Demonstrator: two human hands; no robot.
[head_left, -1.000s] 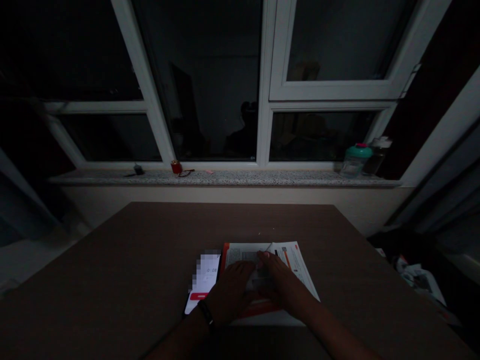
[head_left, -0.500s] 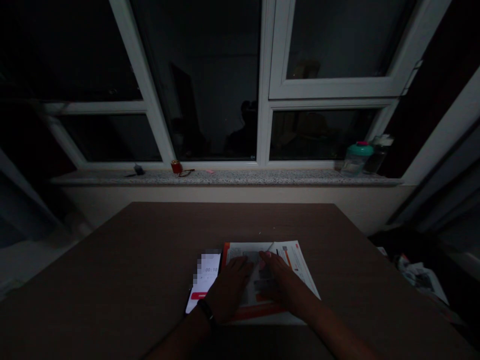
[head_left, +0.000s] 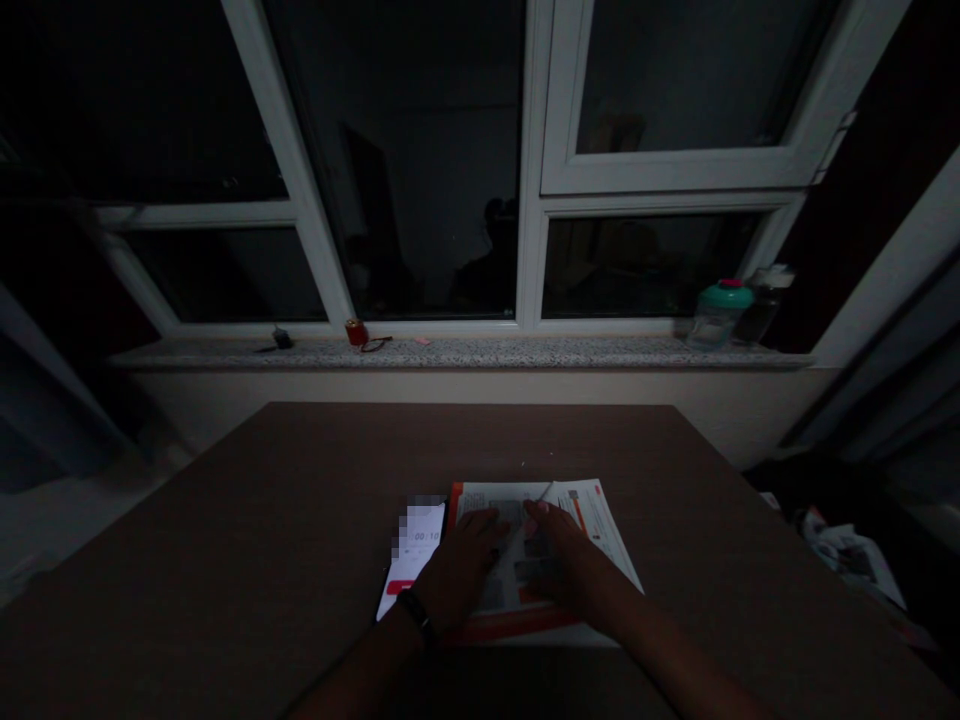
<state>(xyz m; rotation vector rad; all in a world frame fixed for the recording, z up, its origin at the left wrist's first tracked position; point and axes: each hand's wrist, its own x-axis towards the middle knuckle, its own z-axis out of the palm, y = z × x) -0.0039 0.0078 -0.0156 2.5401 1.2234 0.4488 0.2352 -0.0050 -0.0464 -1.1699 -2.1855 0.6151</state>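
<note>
The left hand (head_left: 459,568) and right hand (head_left: 577,568), apart and open with loosely bent fingers, rest on the left and right of a flat white-and-orange printed paper booklet (head_left: 512,562) on the near middle of the brown wood-grain table (head_left: 330,460).

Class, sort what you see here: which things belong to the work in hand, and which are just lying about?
In the work:
- printed paper
- left hand and right hand, both over the paper

Lying about, it seems:
- lit phone beside the paper
- red jar and teal-lidded bottle on the windowsill
</note>
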